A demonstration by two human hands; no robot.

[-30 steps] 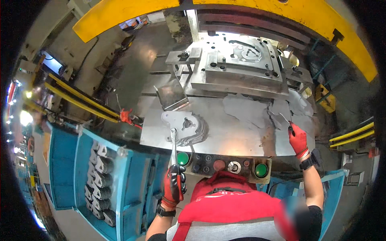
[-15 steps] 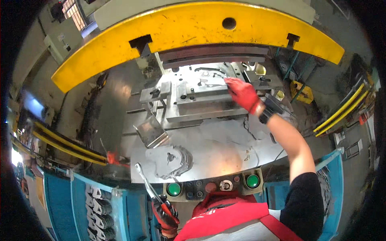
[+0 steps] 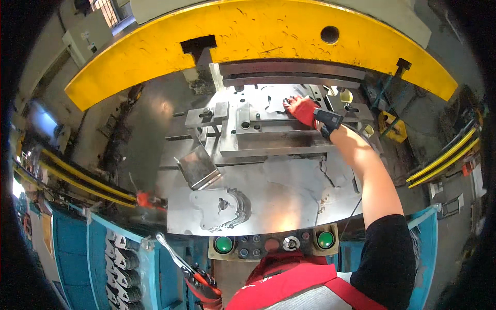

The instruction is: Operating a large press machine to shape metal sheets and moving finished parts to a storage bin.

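Note:
My right hand, in a red glove, reaches far forward into the press, its fingers bent onto a flat sheet-metal part. That pale grey part lies on the steel die under bright light; the fingertips seem to pinch its edge, partly hidden by the glove. Low at the left, my left hand, gloved in red and black, is closed round the handles of pliers with a long silver front end pointing up and away. The pliers touch nothing in front of the control panel.
A yellow press beam spans above the die. On the near steel table lie a stack of cut metal plates and a bent metal bracket. A control panel with green buttons sits at the near edge. Blue racks flank me.
My right hand has moved slightly left onto the die, and the pale part now shows beside its fingers. My left hand has swung the pliers left and down, away from the table edge.

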